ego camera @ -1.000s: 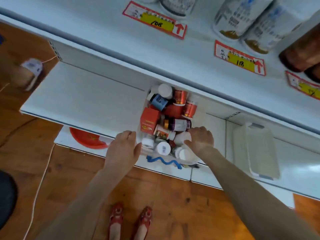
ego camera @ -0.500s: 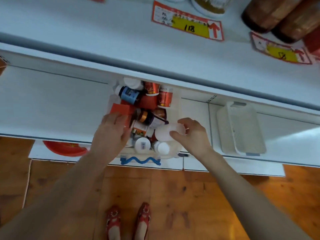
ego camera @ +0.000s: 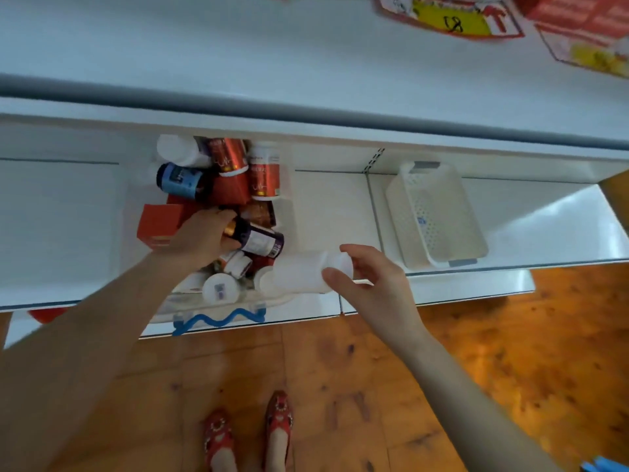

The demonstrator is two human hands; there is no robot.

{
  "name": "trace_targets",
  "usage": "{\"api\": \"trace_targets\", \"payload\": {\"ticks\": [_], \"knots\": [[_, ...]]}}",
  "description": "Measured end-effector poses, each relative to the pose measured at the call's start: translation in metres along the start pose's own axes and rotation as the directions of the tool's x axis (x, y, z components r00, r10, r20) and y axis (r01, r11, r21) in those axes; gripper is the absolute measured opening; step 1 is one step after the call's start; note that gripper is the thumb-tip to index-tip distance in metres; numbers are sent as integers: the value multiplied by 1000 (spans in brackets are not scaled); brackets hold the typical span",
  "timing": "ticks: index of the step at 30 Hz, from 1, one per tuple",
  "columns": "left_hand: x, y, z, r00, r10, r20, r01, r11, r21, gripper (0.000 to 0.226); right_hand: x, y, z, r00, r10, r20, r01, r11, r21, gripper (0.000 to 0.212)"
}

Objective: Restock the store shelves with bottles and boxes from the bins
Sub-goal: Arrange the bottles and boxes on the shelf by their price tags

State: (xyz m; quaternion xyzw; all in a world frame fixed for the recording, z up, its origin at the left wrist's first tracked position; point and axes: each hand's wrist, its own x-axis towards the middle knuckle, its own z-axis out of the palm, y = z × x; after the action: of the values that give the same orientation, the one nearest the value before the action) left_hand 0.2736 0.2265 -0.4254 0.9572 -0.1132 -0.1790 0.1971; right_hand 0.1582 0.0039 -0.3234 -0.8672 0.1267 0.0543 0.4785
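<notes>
A clear bin (ego camera: 218, 313) with a blue wavy handle stands on the lower white shelf, full of several bottles and boxes. My left hand (ego camera: 200, 238) reaches into it and grips the gold-capped end of a dark purple bottle (ego camera: 260, 240) lying on the pile. An orange box (ego camera: 160, 224) lies just left of that hand. My right hand (ego camera: 371, 284) holds a plain white bottle (ego camera: 303, 272) on its side over the bin's right front corner, thumb and fingers round its cap end. Red-labelled bottles (ego camera: 263, 175) and a blue-labelled bottle (ego camera: 182, 181) lie at the bin's far end.
An empty white perforated basket (ego camera: 434, 216) sits on the same shelf (ego camera: 61, 226) to the right. An upper shelf (ego camera: 272, 52) overhangs, with price tags (ego camera: 449, 18) at top right. Wooden floor and my red shoes (ego camera: 248, 434) are below. A red item (ego camera: 46, 314) peeks out at lower left.
My right hand has lifted the white bottle out to the bin's right front corner. My left hand moved from the bin's front rim onto the dark purple bottle. The view shifted right.
</notes>
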Motion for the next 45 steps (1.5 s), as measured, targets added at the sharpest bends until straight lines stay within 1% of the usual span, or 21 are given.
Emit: {"api": "trace_targets", "payload": {"ticks": [3,6,9,11,13,16,18,21,23,25,27,28,30,31,33,35,37,40,43,45], "knots": [[-8,11,-6,998,-40,-42,38,998,-45,45,-1,0,1,1000,16,2,-16,1000,26,33],[-24,27,-13,987,-98,-126,81,988,-133,45,-5,-4,2,999,39,16,-39,998,56,23],[-51,36,-21,954,-127,-270,55,965,-256,43,-13,-12,-3,992,108,65,-115,985,124,14],[-73,42,-28,928,-133,-349,22,952,-304,42,-22,-19,-10,981,145,126,-169,964,204,18],[-94,51,-38,909,-151,-389,10,940,-340,42,-32,-27,-21,972,130,194,-175,956,236,26],[-125,64,-55,900,-177,-399,13,924,-381,44,-51,-39,-38,953,86,289,-134,980,150,33],[-143,69,-66,899,-160,-408,0,931,-366,44,-61,-47,-49,949,70,309,-102,991,90,34],[-167,81,-85,892,-156,-424,-19,924,-381,42,-76,-62,-63,959,19,283,-40,997,69,31],[-180,94,-98,888,-165,-429,-24,915,-402,42,-83,-70,-73,973,-39,227,31,999,40,23],[-192,110,-110,884,-163,-439,-43,906,-422,43,-89,-75,-86,983,-91,157,91,996,6,21],[-202,129,-120,882,-151,-447,-59,904,-423,43,-93,-79,-106,988,-90,125,91,996,-1,15],[-207,141,-124,880,-139,-454,-70,907,-415,43,-96,-79,-118,991,-70,112,72,997,-15,18],[-214,166,-132,870,-112,-481,-113,903,-415,43,-100,-81,-146,996,-36,83,42,997,-69,36],[-217,181,-136,864,-98,-494,-136,899,-416,43,-102,-82,-162,996,-37,80,44,995,-92,40],[-220,211,-143,853,-67,-518,-174,898,-403,43,-107,-82,-192,994,-47,96,56,994,-93,36],[-221,243,-149,837,-34,-546,-213,899,-383,42,-112,-79,-225,990,-92,110,98,994,-52,31],[-221,278,-153,815,3,-580,-264,892,-367,41,-117,-74,-261,984,-139,111,146,988,-54,35],[-217,331,-150,803,30,-595,-306,878,-368,42,-126,-62,-312,979,-174,109,186,976,-115,36],[-212,377,-144,801,55,-596,-340,861,-378,42,-136,-46,-357,981,-188,55,192,976,-99,37],[-207,405,-140,805,81,-588,-362,851,-380,41,-142,-35,-383,982,-190,-14,188,979,-82,30]]}}
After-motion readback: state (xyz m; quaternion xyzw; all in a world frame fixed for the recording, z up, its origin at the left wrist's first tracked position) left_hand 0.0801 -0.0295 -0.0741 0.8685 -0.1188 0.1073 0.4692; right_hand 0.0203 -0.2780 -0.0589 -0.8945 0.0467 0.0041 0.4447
